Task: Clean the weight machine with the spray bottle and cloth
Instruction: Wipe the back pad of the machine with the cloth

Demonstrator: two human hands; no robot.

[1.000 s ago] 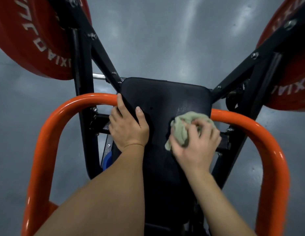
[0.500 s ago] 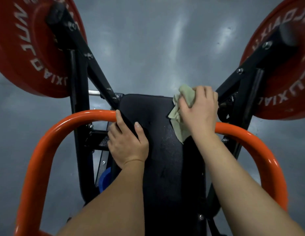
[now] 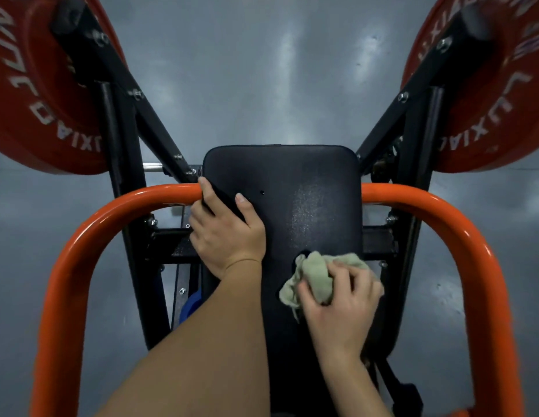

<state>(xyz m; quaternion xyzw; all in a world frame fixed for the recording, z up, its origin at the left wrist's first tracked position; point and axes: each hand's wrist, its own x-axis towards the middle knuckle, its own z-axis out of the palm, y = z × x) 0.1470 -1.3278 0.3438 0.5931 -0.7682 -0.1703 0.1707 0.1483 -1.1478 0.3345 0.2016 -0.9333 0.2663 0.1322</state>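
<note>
A black padded rest [image 3: 304, 200] of the weight machine fills the middle of the head view, with a damp sheen on its right half. My right hand [image 3: 340, 305] grips a crumpled pale green cloth [image 3: 315, 279] and presses it on the pad's lower right side. My left hand [image 3: 224, 233] holds the pad's left edge, thumb on top and fingers wrapped round the side. A small blue object [image 3: 190, 307] shows below my left forearm; whether it is the spray bottle I cannot tell.
An orange tubular bar [image 3: 112, 212] arches round the pad on both sides. Black frame arms [image 3: 160, 136] rise left and right to two red weight plates [image 3: 36, 94] [image 3: 487, 94]. Grey floor [image 3: 262, 70] lies beyond.
My right hand dragged the cloth from the pad's upper right corner down to its lower right side. My left hand kept its hold on the left edge.
</note>
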